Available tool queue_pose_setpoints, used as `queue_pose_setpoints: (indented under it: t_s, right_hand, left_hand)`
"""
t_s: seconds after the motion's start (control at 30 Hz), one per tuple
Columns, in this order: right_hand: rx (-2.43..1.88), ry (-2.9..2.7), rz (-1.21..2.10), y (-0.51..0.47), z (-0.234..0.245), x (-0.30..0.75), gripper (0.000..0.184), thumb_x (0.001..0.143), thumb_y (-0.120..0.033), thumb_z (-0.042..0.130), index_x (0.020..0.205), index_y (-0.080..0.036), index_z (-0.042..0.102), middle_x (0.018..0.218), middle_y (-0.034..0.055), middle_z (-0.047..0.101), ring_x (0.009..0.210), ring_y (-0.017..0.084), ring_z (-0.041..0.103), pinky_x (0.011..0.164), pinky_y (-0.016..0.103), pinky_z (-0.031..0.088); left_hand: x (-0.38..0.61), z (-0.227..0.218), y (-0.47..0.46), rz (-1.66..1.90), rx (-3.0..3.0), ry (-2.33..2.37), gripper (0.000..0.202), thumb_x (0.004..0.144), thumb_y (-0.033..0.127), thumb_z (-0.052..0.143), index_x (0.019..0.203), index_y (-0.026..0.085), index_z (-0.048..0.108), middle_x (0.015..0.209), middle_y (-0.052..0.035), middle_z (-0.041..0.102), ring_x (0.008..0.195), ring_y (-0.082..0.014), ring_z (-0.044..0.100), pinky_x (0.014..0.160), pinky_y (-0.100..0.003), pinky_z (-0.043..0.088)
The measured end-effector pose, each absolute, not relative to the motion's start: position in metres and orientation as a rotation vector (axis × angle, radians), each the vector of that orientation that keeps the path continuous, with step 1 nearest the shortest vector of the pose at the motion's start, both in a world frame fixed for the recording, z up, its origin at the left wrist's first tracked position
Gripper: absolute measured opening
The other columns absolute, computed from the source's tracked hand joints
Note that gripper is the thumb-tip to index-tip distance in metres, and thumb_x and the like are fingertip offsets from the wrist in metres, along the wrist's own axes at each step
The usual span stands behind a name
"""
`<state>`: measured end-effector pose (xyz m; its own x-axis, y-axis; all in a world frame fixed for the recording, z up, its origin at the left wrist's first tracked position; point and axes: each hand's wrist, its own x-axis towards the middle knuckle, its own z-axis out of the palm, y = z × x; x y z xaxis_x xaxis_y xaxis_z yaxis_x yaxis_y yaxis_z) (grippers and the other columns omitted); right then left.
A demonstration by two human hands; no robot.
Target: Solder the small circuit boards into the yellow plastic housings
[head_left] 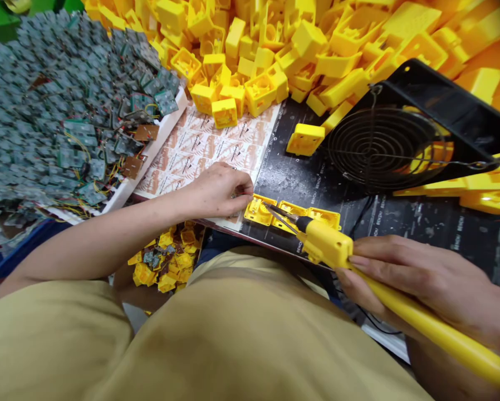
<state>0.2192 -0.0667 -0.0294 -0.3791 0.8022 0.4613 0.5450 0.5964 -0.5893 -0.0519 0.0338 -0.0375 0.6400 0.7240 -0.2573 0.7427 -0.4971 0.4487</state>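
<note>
- While the left hand (219,192) rests on the printed sheet (208,145), its fingers bunch together, tips pressed to the left edge of the leftmost housing (258,210). That one is first in a row of three yellow shells at the near edge of the black mat (421,217). Whether something tiny sits between those fingertips, I cannot tell.
- Right hand (425,287) is wrapped round the yellow soldering iron (329,245), fingers closed on the handle, metal tip slanting left into that same housing.
- Watch that gap: the tip sits just beside the left fingertips. One slip of either hand and I'd expect a burn.
- Plastic walls all round the tip, too. If it leans on one, the shell could melt or scar, I'd say.
- The row sits right at the mat's near edge, above the lap. A sideways nudge from the iron could push a shell off.
- Containers now: far left, a white tray (166,125) is heaped with grey-green circuit boards (45,94), wires trailing, the pile riding over the rim. A knock could spill boards onto the sheet.
- Below the table edge, near the left forearm, lie yellow shells with boards in them (170,262). I cannot make out what holds them.
- Across the far side, a loose heap of yellow housings (317,39) sits in no container at all, crowding the black fan (379,145) on the right.
</note>
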Motion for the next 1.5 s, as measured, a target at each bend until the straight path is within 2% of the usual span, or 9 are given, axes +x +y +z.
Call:
queue_pose_setpoints:
  t_s: [0.2,0.37,0.47,0.73,0.97,1.17,1.23,1.33,1.5]
  right_hand:
    - [-1.026,-2.215,0.33,-0.065,-0.038,0.208,0.023,0.094,-0.027,0.056,0.073,-0.018,0.059,0.066,0.0015,0.063,0.058,0.009,0.062,0.056,0.017,0.055]
    - [-0.944,-2.248,0.301,-0.062,-0.037,0.209,0.01,0.088,-0.021,0.065,0.081,-0.019,0.057,0.073,0.0011,0.066,0.064,0.009,0.064,0.061,0.019,0.055]
    - [-0.968,-2.236,0.318,-0.064,-0.031,0.214,0.009,0.09,-0.02,0.063,0.081,-0.02,0.058,0.072,0.0009,0.066,0.065,0.01,0.064,0.061,0.02,0.055]
    - [-1.086,-2.175,0.338,-0.066,-0.03,0.212,0.028,0.097,-0.028,0.052,0.071,-0.02,0.06,0.066,0.0015,0.063,0.058,0.007,0.061,0.059,0.017,0.052]
    - [-1.025,-2.22,0.327,-0.061,-0.037,0.207,0.024,0.096,-0.026,0.054,0.073,-0.02,0.058,0.067,0.0015,0.063,0.06,0.008,0.062,0.059,0.017,0.053]
    - [-0.916,-2.235,0.291,-0.059,-0.038,0.207,0.012,0.087,-0.019,0.066,0.081,-0.018,0.055,0.072,0.0001,0.065,0.064,0.006,0.062,0.064,0.017,0.055]
    - [-0.953,-2.24,0.327,-0.06,-0.034,0.21,0.012,0.091,-0.021,0.062,0.08,-0.019,0.057,0.071,0.0004,0.065,0.063,0.007,0.062,0.061,0.017,0.054]
    - [-1.03,-2.185,0.332,-0.062,-0.03,0.213,0.021,0.096,-0.028,0.054,0.077,-0.02,0.06,0.069,0.0019,0.064,0.062,0.007,0.061,0.058,0.017,0.052]
    - [-1.039,-2.163,0.36,-0.064,-0.035,0.216,0.02,0.096,-0.028,0.054,0.078,-0.02,0.059,0.07,0.0027,0.064,0.062,0.008,0.061,0.057,0.018,0.051]
  left_hand:
    - [-0.047,-0.042,0.037,-0.117,2.319,1.166,0.013,0.08,0.022,0.058,0.079,0.015,0.069,0.071,-0.0021,0.069,0.074,-0.016,0.063,0.087,-0.032,0.045]
    - [-0.046,-0.041,0.037,-0.14,2.325,1.182,0.014,0.079,0.022,0.056,0.079,0.016,0.069,0.072,-0.0016,0.069,0.072,-0.0156,0.062,0.087,-0.032,0.045]
    - [-0.044,-0.041,0.037,-0.161,2.32,1.188,0.014,0.078,0.021,0.056,0.078,0.016,0.069,0.074,-0.0019,0.07,0.073,-0.0163,0.063,0.089,-0.034,0.045]
    - [-0.042,-0.037,0.037,-0.186,2.333,1.194,0.014,0.077,0.021,0.056,0.078,0.016,0.069,0.075,-0.0022,0.07,0.075,-0.0175,0.064,0.089,-0.036,0.045]
    - [-0.045,-0.041,0.037,-0.117,2.349,1.187,0.013,0.076,0.022,0.055,0.076,0.016,0.067,0.07,-0.0007,0.068,0.072,-0.016,0.062,0.09,-0.036,0.045]
    - [-0.044,-0.044,0.036,-0.108,2.33,1.231,0.01,0.073,0.02,0.057,0.073,0.016,0.066,0.065,-0.0003,0.065,0.069,-0.0162,0.061,0.089,-0.036,0.045]
    - [-0.044,-0.044,0.036,-0.094,2.33,1.214,0.01,0.073,0.021,0.056,0.072,0.016,0.066,0.068,-0.0008,0.067,0.07,-0.0161,0.061,0.089,-0.036,0.045]
    - [-0.044,-0.044,0.036,-0.088,2.335,1.189,0.01,0.073,0.021,0.056,0.072,0.016,0.065,0.07,-0.0007,0.068,0.07,-0.0153,0.061,0.09,-0.036,0.044]
    - [-0.045,-0.043,0.036,-0.095,2.327,1.186,0.01,0.072,0.021,0.055,0.071,0.016,0.064,0.068,-0.0004,0.067,0.067,-0.0146,0.059,0.088,-0.034,0.044]
